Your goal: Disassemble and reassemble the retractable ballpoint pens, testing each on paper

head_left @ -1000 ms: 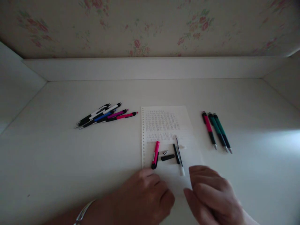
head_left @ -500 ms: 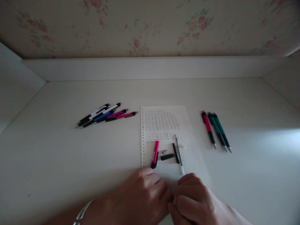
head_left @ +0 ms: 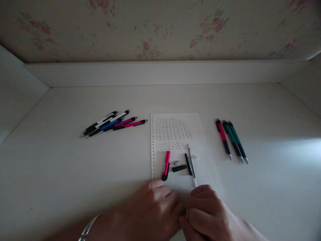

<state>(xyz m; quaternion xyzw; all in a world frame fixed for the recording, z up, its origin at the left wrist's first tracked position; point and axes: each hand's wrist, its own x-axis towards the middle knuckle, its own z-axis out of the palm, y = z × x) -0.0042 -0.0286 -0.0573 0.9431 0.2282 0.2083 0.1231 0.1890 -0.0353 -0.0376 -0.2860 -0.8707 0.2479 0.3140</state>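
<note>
My left hand (head_left: 156, 207) and my right hand (head_left: 209, 211) are together at the lower edge of a written sheet of paper (head_left: 175, 117), fingers curled and nearly touching. Whatever they pinch between them is hidden by the fingers. Just beyond my left hand lies a pink pen barrel (head_left: 167, 164) with a black clip end. Beside it are a small metal pen tip (head_left: 176, 163) and a black grip piece (head_left: 179, 168). A second black piece (head_left: 188, 164) lies alongside a thin ink refill (head_left: 191, 160), whose white end reaches close to my right hand.
Several pens (head_left: 112, 124) in white, blue, purple and pink lie fanned out on the left of the white desk (head_left: 75, 174). To the right rest one pink pen (head_left: 223, 137) and two green pens (head_left: 235, 140). A flowered wall rises behind the desk's back ledge (head_left: 163, 73).
Almost nothing differs. Both hands keep the same closed pose, with at most a very slight shift of the right fingers; the pens and parts lie as before.
</note>
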